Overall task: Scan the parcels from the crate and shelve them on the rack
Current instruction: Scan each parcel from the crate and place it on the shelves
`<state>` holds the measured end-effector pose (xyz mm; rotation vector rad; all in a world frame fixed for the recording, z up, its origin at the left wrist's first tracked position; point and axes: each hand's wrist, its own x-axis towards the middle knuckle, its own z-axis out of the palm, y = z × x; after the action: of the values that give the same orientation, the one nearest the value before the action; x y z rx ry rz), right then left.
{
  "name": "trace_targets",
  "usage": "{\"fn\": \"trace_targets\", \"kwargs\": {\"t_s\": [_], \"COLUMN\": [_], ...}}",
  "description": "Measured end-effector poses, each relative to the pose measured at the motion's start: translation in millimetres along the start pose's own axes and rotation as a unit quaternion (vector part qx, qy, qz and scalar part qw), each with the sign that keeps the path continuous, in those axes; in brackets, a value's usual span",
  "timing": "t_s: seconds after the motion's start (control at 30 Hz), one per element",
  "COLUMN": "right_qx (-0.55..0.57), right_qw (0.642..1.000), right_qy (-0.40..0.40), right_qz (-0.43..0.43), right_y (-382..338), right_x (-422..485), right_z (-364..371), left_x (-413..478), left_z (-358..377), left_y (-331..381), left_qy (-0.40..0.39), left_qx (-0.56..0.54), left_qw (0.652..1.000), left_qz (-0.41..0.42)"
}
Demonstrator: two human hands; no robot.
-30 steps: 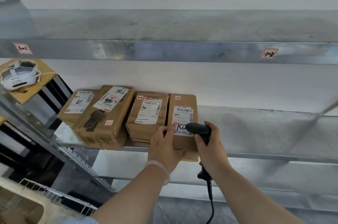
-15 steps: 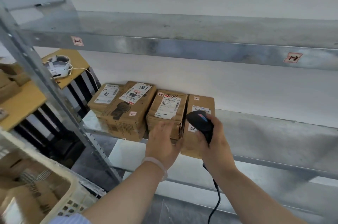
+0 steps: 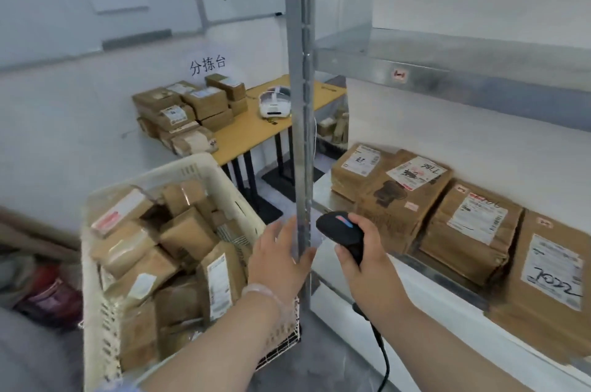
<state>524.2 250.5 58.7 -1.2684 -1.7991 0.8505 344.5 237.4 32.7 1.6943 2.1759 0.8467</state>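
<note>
1 left hand (image 3: 278, 259) forward, fingers (image 3: 271, 236) straight

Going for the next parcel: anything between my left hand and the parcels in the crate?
Nothing visible. The left hand is open beside the crate, whose parcels lie uncovered to its left; the rack post stands to its right.

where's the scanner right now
In the head view, the scanner is gripped in the right hand, just right of the rack's upright post.
</note>
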Motion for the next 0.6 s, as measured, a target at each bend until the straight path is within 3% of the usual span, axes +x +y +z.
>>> {"fn": "trace_targets", "kwargs": {"t_s": [0.27,0.6], "right_qx": [-0.015,-0.055], "right_qw": [0.997,0.988], "right_qy": [-0.08,-0.081], "right_qz": [0.018,0.123], "right_y": [-38.5,-26.6], "right_x": [26.8,24.6], "right_z": [120.1,215.7], "left_x": [13.2,13.3], "left_z": [-50.3,-31.3], "left_y": [-132.0,-251.9], "left_qy": [-0.021,-0.181], "left_qx": [-0.004,-0.044], "left_qw": [0.992,0.95], "left_qz": [-0.125,-0.252]}}
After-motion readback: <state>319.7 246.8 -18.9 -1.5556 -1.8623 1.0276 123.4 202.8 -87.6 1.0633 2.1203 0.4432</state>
